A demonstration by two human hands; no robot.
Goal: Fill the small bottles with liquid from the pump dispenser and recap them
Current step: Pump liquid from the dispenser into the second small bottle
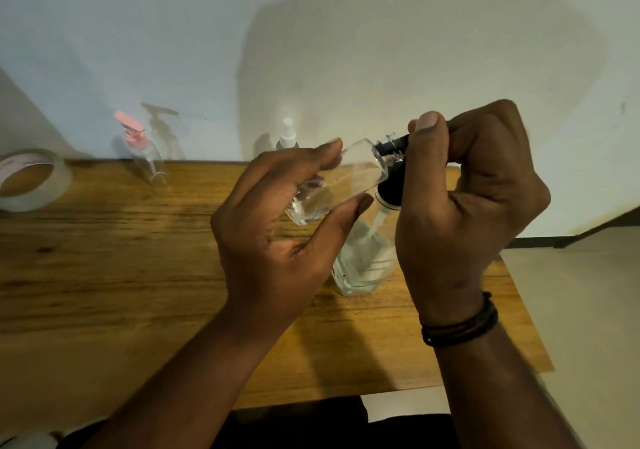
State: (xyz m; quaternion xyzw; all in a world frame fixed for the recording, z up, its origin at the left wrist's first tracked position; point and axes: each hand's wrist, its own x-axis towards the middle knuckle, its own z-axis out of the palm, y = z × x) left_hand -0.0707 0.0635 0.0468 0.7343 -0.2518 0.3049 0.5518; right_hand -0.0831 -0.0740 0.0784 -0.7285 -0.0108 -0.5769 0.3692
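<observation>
The right hand [464, 185] curls over the black pump dispenser [388, 192], thumb on its nozzle, while the left hand [273, 220] pinches a small clear bottle [332, 185] tilted mouth-up against that nozzle. If the mouth slips off as the pump is pressed, liquid would likely spill onto the tabletop [138, 275]. The held bottle shows a little clear liquid at its low end; the dispenser's clear body looks partly full, and a pink-pump bottle [145, 152] and a spray bottle [287, 136] stand well apart by the wall, contents unclear.

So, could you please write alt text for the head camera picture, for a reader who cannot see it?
The left hand holds a small clear plastic bottle tilted, its neck at the black pump nozzle gripped by the right hand, above a clear pump dispenser on a wooden table. A pink-pump bottle, white spray bottle and tape roll sit behind.
</observation>
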